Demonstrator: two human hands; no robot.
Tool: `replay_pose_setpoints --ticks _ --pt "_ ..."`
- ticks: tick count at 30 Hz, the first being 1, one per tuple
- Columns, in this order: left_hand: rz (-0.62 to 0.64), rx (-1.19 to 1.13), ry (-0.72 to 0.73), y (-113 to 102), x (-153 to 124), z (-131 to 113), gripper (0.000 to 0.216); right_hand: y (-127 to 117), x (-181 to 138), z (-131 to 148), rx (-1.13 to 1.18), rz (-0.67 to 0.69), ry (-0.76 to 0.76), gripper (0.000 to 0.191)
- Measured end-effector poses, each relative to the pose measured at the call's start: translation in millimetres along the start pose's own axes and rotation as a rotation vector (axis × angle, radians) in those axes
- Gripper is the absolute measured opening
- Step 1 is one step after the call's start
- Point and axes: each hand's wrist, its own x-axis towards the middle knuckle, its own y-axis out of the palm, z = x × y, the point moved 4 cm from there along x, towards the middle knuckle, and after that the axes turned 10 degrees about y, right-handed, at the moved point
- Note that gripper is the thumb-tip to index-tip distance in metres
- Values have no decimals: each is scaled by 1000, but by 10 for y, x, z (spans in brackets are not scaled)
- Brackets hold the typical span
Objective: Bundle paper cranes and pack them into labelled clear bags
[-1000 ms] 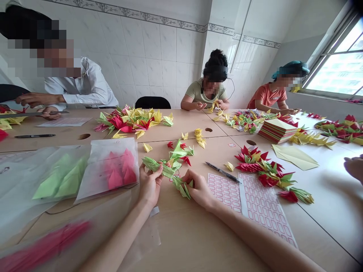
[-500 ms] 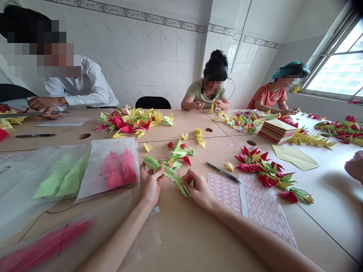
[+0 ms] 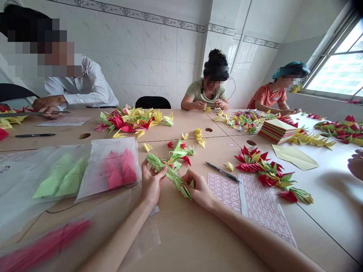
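Observation:
A long bundle of nested green folded-paper cranes (image 3: 176,177) slants above the table between my two hands. Its upper left end is in my left hand (image 3: 152,183), thumb on top and fingers curled beneath. At the lower right end, my right hand (image 3: 198,188) pinches the bundle, and the fingertips are partly hidden. Just behind it are loose green cranes (image 3: 178,149), with a red crane (image 3: 186,160) beside them. A black pen (image 3: 222,172) and label sheets (image 3: 263,200) lie to the right of my right hand.
Clear bags with green (image 3: 61,175) and pink folded paper (image 3: 120,168) lie left. A mixed crane pile (image 3: 133,119) is at the back. Crane strings (image 3: 263,166) and a square paper stack (image 3: 276,130) stand right. Co-workers sit across; another person's hand (image 3: 356,164) is at the right edge.
My left hand has shifted slightly right, thumb further along the green bundle; my right hand stays nearly put. Across the table, the middle person's hands have changed position. The hand at the right edge has moved.

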Motion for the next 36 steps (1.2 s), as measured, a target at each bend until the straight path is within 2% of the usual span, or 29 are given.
replay_pose_setpoints --ticks 8,14,18,24,29,36 --pt "16 -2 3 -21 23 15 48 22 4 -8 158 92 39 9" --pt "62 17 -2 15 -15 23 52 28 13 -24 180 97 45 12" --pt "109 41 -2 79 -67 27 51 33 31 -25 213 66 36 18" --pt "143 59 -6 102 -74 38 52 72 19 8 383 147 51 34" --pt "130 80 -8 67 -47 36 52 49 28 -7 413 100 73 33" --pt "145 97 -10 111 -95 45 51 53 32 -22 417 103 83 33"
